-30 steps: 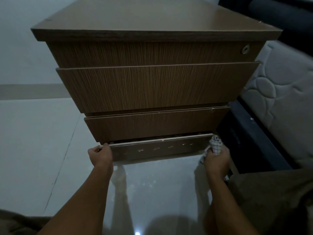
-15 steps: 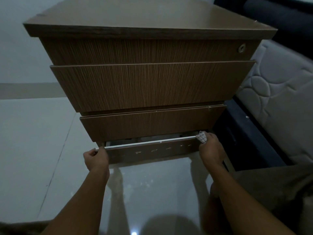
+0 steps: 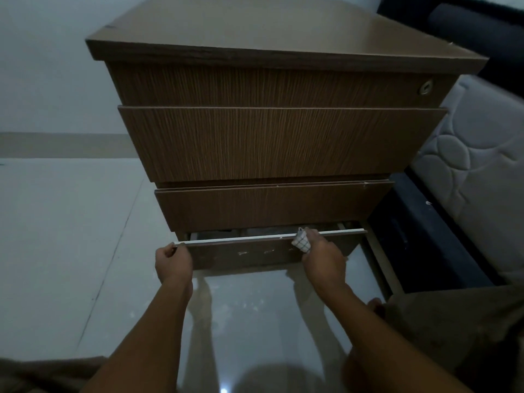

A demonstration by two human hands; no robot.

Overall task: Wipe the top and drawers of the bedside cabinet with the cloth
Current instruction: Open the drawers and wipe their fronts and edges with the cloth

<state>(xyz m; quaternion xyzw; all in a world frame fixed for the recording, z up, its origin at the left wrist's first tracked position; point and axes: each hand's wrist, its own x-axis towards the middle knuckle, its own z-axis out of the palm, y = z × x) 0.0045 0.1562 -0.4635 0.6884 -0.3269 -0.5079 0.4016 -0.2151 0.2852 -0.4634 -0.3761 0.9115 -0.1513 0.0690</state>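
A brown wood-grain bedside cabinet (image 3: 280,143) stands in front of me on the floor, its flat top (image 3: 255,26) bare. Its bottom drawer (image 3: 246,253) is pulled out a little, with a pale strip along its top edge. My left hand (image 3: 173,260) grips the left end of that drawer front. My right hand (image 3: 321,255) holds a white checked cloth (image 3: 301,241) pressed on the drawer's top edge, right of centre. The upper drawers are closed.
A quilted mattress (image 3: 476,171) on a dark bed frame (image 3: 425,239) sits close on the right. Glossy pale floor tiles (image 3: 65,236) stretch to the left and toward me. A round lock (image 3: 426,87) is on the top drawer. My knee (image 3: 459,330) is at the lower right.
My right hand slid the cloth leftward along the bottom drawer's top edge, from the right end toward the middle. My left hand stayed on the left end.
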